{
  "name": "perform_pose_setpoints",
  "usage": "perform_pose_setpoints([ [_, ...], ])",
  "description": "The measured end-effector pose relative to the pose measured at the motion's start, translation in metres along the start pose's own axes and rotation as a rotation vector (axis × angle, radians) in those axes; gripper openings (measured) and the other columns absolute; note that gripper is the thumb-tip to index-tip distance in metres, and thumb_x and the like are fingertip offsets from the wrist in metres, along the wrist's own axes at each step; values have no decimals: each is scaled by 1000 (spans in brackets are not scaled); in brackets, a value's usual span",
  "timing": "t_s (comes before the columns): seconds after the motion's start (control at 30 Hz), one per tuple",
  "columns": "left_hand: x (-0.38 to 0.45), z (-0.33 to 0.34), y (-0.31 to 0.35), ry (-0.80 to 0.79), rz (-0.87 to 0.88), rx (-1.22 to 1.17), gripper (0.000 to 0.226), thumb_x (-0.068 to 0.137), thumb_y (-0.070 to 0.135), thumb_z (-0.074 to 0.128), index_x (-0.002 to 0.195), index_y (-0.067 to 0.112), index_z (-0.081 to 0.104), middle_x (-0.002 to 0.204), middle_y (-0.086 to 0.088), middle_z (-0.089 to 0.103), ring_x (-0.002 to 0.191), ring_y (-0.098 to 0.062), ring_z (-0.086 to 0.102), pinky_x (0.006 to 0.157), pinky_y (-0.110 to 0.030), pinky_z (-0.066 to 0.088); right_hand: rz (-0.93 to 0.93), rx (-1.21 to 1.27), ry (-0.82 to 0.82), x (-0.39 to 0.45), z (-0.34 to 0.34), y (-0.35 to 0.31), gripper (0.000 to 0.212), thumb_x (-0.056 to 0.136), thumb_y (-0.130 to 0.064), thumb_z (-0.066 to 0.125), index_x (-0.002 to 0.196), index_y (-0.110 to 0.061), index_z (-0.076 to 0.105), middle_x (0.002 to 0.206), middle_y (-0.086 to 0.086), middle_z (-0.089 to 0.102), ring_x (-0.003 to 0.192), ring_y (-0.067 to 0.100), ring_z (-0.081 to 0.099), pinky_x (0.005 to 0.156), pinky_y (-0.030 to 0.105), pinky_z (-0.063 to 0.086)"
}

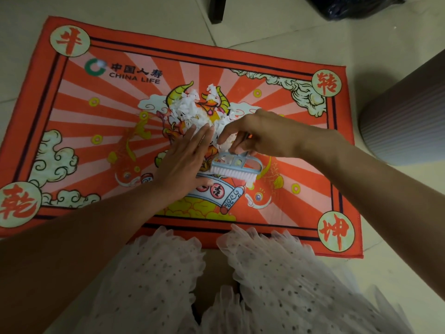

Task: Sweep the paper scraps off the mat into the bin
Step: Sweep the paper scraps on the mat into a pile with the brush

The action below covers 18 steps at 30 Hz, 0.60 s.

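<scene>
Two hands gather white paper scraps at the middle of a printed red mat on a tiled floor.

The right hand (pixel 262 133) has its grip closed on the handle of a pale blue brush (pixel 234 168), whose white bristles point toward the near side just above the mat (pixel 72 112); a few scraps cling to the brush's top. The left hand (pixel 185 160) lies flat with straight fingers, gripping nothing, its fingertips touching the near edge of the paper scraps (pixel 197 109), which sit heaped at the mat's centre over a horned cartoon figure. The mat reads "CHINA LIFE" with Chinese characters and a green logo at its far left, plus a red character in a round medallion at each corner. A ribbed grey bin (pixel 407 121) stands on the floor just right of the mat. White dotted ruffled fabric (pixel 277 273) covers the near edge.
</scene>
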State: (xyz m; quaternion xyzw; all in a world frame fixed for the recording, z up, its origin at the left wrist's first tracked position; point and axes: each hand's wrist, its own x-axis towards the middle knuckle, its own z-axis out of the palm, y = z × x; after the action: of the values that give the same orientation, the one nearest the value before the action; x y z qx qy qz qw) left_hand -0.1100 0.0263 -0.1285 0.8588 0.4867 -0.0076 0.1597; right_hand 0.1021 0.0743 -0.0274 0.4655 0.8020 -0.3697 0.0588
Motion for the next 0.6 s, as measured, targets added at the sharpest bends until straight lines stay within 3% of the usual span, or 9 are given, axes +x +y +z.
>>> perform_pose_setpoints([
  [0.23, 0, -2, 1, -9, -10, -14, 125, 73, 53, 75, 154, 15, -12, 163, -5, -5, 150, -28, -3, 119, -47, 14, -53, -69, 59, 11, -14, -6, 54, 86, 8, 55, 128, -26, 61, 97, 0, 75, 90, 10, 71, 81, 39, 58],
  [0.4, 0, -2, 1, -8, -8, -19, 124, 73, 53, 75, 154, 14, -11, 163, -5, -6, 150, -29, -3, 119, -46, 13, -78, -85, 39, 5, -20, -5, 59, 86, 9, 55, 130, -30, 59, 99, -2, 75, 87, 6, 71, 80, 36, 59],
  [0.6, -2, -2, 2, 1, -6, -15, 120, 75, 48, 76, 155, 14, -6, 163, -4, -3, 150, -27, -3, 120, -46, 13, -112, -82, 17, -12, -25, -3, 45, 83, 10, 57, 107, -26, 68, 96, -5, 74, 87, 3, 70, 80, 37, 58],
])
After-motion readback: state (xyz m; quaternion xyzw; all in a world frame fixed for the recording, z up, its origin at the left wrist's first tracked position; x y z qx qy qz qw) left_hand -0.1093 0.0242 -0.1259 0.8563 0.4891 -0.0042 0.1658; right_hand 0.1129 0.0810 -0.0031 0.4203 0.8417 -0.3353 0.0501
